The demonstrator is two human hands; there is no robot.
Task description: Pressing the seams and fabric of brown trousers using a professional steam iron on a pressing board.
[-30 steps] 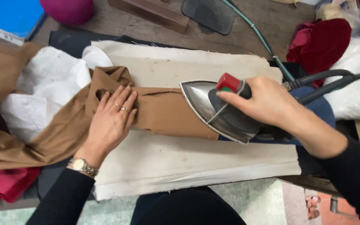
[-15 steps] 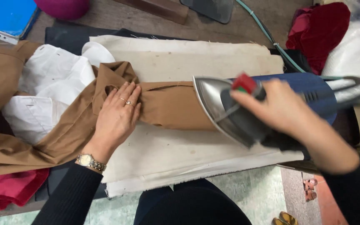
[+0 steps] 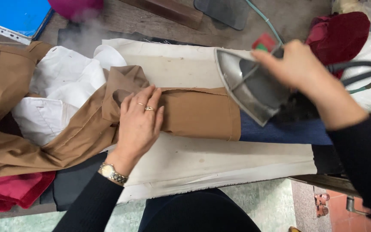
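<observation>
Brown cotton sleeve (image 3: 194, 112) lay mid-frame on the cream pressing cloth (image 3: 220, 157), its long axis running left to right, cuff end toward the right. The left hand (image 3: 139, 124) pressed flat on it, fingers spread. The right hand (image 3: 299, 68) gripped the grey steam iron (image 3: 247, 83), which had lifted off rightward since earlier, sole tilted up. Bare cloth lay below the sleeve
</observation>
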